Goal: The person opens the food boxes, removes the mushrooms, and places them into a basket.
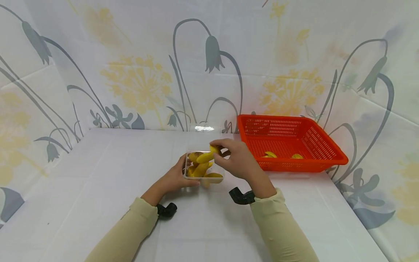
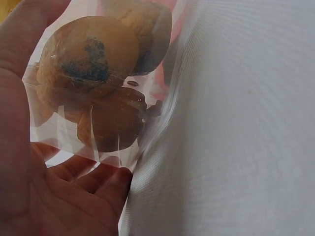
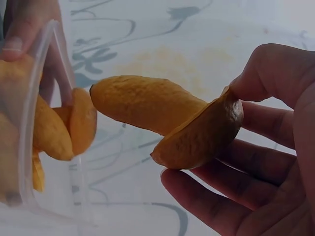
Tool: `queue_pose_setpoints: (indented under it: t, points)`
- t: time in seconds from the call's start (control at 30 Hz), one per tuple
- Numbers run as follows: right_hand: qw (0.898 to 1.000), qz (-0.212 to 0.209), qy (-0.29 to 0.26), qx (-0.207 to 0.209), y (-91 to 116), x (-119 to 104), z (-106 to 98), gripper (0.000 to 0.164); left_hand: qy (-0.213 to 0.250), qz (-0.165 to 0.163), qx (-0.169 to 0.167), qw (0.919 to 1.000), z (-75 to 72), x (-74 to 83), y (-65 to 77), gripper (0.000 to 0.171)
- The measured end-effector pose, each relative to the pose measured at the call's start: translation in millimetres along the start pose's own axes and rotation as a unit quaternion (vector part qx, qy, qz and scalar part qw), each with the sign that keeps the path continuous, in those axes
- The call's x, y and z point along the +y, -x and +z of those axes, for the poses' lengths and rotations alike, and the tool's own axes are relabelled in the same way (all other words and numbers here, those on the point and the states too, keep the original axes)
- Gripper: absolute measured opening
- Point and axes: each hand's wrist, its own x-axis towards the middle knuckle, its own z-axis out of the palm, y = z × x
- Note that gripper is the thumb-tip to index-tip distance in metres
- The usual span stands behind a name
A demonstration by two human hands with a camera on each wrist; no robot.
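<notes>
A clear plastic box (image 1: 194, 178) stands on the table with several small yellow bananas (image 1: 199, 170) inside. My left hand (image 1: 175, 177) grips its left side, fingers and thumb curled round the wall. The left wrist view looks through this wall at rounded brownish-yellow shapes (image 2: 88, 54), one bearing a dark greenish patch. Above the box's right part, my right hand (image 1: 237, 158) pinches a joined pair of small bananas (image 3: 202, 132) at the stem end between thumb and fingers. In the right wrist view that pair hangs beside the box's open top, apart from its rim.
A red perforated basket (image 1: 288, 166) sits at the right rear, holding two small yellow pieces (image 1: 270, 154) near its front wall. Behind the box rises a transparent lid (image 1: 204, 128) with a bright glare. A flower-printed cloth backs the white table.
</notes>
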Motion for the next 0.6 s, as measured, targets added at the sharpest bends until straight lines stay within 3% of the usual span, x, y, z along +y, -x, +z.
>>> queue_pose_setpoints:
  t: [0.6]
  points:
    - [0.996, 0.060, 0.010, 0.071, 5, 18, -32, 0.028, -0.008, 0.004, 0.001, 1.0000, -0.6, 1.3, 0.9, 0.114]
